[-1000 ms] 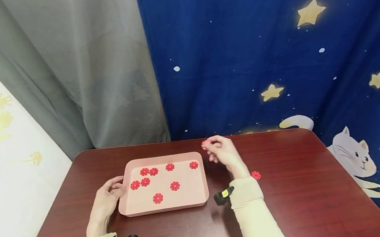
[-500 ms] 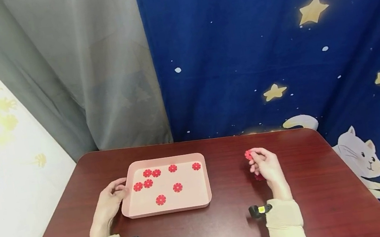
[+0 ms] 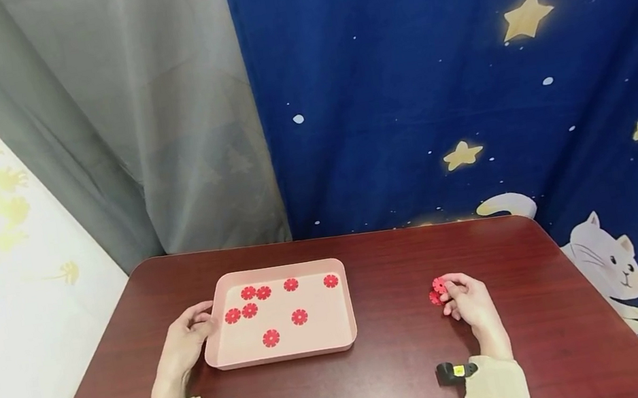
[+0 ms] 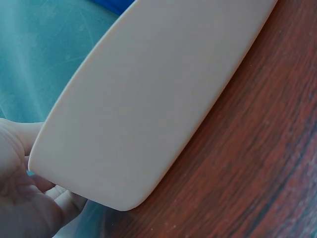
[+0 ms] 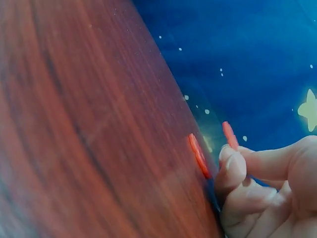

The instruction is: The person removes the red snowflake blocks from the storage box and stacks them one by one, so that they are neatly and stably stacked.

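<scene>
Lowered, right hand (image 3: 475, 306) pinches a red disc (image 3: 440, 285) above another disc (image 3: 435, 298); left hand (image 3: 184, 341) grips tray (image 3: 274, 311).

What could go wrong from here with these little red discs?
The held red disc, pinched near its edge by the right fingers, could slip. Reaching down might nudge the loose disc lying on the table. The left fingers, touching the tray, might push it askew.
</scene>
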{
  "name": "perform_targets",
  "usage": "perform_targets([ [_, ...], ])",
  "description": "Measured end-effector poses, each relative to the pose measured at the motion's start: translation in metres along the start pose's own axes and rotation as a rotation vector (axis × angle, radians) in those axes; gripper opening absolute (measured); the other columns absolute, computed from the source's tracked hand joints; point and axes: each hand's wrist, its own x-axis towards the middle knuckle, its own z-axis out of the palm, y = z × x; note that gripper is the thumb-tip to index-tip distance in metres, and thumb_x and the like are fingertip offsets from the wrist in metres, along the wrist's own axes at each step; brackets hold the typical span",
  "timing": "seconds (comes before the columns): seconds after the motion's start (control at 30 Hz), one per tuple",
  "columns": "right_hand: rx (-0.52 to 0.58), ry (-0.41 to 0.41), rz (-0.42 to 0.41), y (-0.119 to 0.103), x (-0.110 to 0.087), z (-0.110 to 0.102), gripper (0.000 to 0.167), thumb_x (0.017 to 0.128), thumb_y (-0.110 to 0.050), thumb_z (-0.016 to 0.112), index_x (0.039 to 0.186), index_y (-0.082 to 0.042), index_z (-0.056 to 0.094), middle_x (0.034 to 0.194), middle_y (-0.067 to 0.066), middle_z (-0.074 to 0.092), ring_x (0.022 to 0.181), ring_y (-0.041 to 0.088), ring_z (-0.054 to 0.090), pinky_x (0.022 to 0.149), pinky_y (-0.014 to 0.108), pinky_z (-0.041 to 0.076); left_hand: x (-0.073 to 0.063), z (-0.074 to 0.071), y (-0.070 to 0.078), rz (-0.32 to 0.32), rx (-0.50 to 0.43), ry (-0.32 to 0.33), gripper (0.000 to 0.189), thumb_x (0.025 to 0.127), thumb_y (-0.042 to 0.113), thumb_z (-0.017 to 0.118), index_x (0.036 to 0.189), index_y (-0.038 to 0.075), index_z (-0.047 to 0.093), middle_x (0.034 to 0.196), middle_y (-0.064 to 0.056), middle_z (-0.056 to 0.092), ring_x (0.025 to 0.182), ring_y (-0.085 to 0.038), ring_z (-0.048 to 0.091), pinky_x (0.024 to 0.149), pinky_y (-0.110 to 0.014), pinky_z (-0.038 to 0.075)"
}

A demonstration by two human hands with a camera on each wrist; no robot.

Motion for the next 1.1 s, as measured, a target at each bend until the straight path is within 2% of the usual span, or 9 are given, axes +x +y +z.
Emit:
perform_targets([
  [0.17, -0.067, -0.013, 0.002, -0.0013, -0.0050, -0.0007, 0.025, 0.102, -0.005, 0.047, 0.122, 0.007, 0.054, 0.071, 0.011, 0.060, 0.048, 0.015, 0.054, 0.043, 0.021, 0.036, 0.0009, 0.0010, 0.0003, -0.003, 0.008, 0.007, 0.043, 0.095, 0.007, 0.059, 0.136, 0.001, 0.051, 0.105, -0.014, 0.056, 0.086, -0.013, 0.057, 0.074, -0.019, 0.044],
  [0.33, -0.112, 0.020, 0.013, -0.0006, -0.0073, 0.0008, 0.021, 0.100, -0.002, 0.047, 0.117, 0.006, 0.058, 0.069, 0.011, 0.057, 0.047, 0.015, 0.053, 0.042, 0.021, 0.035, 0.0014, 0.0017, 0.0004, -0.014, 0.019, 0.003, 0.044, 0.094, 0.007, 0.059, 0.137, 0.001, 0.050, 0.106, -0.015, 0.057, 0.087, -0.015, 0.057, 0.075, -0.020, 0.044],
  [0.6, -0.290, 0.078, -0.089, 0.0023, -0.0055, 0.0046, 0.015, 0.098, -0.005, 0.054, 0.110, 0.002, 0.060, 0.067, 0.009, 0.061, 0.047, 0.017, 0.055, 0.047, 0.024, 0.042, 0.0002, 0.0003, 0.0019, -0.011, 0.031, 0.004, 0.044, 0.094, 0.008, 0.060, 0.137, 0.001, 0.050, 0.106, -0.015, 0.056, 0.088, -0.016, 0.056, 0.075, -0.020, 0.044],
  [0.9, -0.299, 0.118, -0.063, 0.0019, -0.0051, 0.0065, 0.013, 0.095, -0.005, 0.059, 0.105, 0.003, 0.061, 0.067, 0.010, 0.063, 0.046, 0.017, 0.058, 0.047, 0.027, 0.048, -0.0015, -0.0005, 0.0025, -0.018, 0.034, -0.006, 0.045, 0.096, 0.010, 0.059, 0.138, 0.001, 0.049, 0.107, -0.015, 0.057, 0.089, -0.018, 0.056, 0.075, -0.020, 0.044],
  [1.1, -0.272, 0.122, -0.036, 0.0019, -0.0049, 0.0062, 0.013, 0.095, -0.006, 0.058, 0.105, 0.003, 0.059, 0.066, 0.009, 0.061, 0.046, 0.017, 0.058, 0.044, 0.025, 0.044, -0.0015, -0.0001, 0.0032, 0.002, 0.037, -0.004, 0.045, 0.095, 0.008, 0.060, 0.138, 0.001, 0.049, 0.105, -0.015, 0.057, 0.087, -0.015, 0.056, 0.074, -0.020, 0.043],
])
